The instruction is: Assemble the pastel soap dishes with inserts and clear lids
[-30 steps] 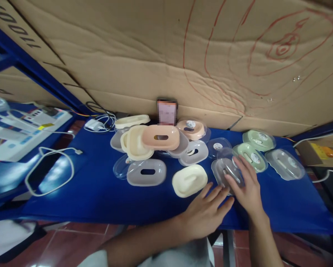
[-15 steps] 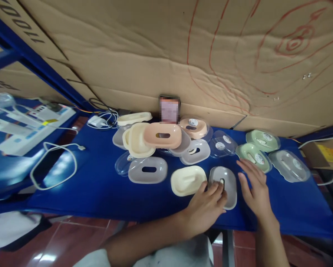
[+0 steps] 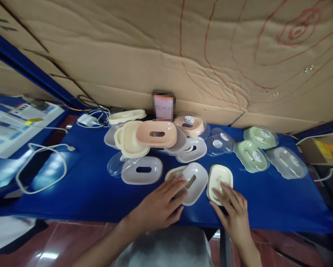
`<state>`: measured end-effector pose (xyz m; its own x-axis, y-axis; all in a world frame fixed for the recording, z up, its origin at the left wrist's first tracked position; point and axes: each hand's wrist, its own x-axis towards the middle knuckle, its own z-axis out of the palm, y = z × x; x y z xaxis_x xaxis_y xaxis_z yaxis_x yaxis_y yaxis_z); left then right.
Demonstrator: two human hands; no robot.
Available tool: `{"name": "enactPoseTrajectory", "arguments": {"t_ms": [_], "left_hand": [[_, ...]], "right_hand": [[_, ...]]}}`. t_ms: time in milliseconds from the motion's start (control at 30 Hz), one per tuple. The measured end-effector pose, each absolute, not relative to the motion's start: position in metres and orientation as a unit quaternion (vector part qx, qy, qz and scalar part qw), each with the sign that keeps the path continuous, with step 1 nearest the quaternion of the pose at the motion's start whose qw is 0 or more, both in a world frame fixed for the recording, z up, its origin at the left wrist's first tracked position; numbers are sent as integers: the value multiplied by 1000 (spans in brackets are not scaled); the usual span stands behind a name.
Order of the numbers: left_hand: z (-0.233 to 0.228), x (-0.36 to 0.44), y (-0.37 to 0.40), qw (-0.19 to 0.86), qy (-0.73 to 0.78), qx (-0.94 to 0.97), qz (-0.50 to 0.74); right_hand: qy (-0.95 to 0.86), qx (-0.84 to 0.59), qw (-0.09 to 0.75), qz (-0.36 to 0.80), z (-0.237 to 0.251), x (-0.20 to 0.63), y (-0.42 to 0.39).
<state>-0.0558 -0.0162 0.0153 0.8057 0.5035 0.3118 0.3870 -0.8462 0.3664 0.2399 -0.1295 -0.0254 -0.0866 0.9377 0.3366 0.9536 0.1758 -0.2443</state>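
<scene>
- The left hand (image 3: 159,205) is placed with its fingers extended and slightly spread at the left side of a glossy grey, rounded plastic dish with a long slot (image 3: 199,178); whether the dish is gripped cannot be told.
- The grey dish is seen overlapping a cream, shallow plastic dish (image 3: 172,172), whose far left part is left exposed.
- The right hand (image 3: 234,213) is laid at a second cream, rounded plastic dish with a raised ridge (image 3: 215,176), its fingers curved over the near right part; whether a grip is closed cannot be told.
- Both hands are located at the near side of a blue-covered tabletop (image 3: 92,198), with the second cream dish set just right of the grey one.
- To the left, another grey slotted dish (image 3: 127,172) is rested partly over a clear plastic lid (image 3: 114,163).
- Farther away, a peach slotted plastic dish (image 3: 144,137) is stacked upon a deep cream dish (image 3: 133,146).
- To the far right, two pale green dishes (image 3: 246,150) are covered by clear lids; a lidded grey dish (image 3: 276,159) is placed beside them.
- A dark-framed phone (image 3: 163,107) is propped against a brown cardboard panel (image 3: 122,66) at the far edge.
</scene>
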Motion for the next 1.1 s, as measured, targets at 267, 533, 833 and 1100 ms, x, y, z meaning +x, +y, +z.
{"name": "enactPoseTrajectory", "arguments": {"t_ms": [267, 533, 833, 1100], "left_hand": [[4, -52, -31, 54, 372, 887, 269], [-2, -44, -45, 78, 362, 878, 303], [-10, -41, -42, 90, 363, 870, 320], [-17, -43, -37, 88, 349, 881, 307]], "right_hand": [[-729, -642, 238, 10, -7, 243, -77], [-573, -783, 206, -127, 1, 345, -33], [-545, -763, 296, -180, 13, 340, -20], [-660, -686, 298, -65, 23, 265, 40]]}}
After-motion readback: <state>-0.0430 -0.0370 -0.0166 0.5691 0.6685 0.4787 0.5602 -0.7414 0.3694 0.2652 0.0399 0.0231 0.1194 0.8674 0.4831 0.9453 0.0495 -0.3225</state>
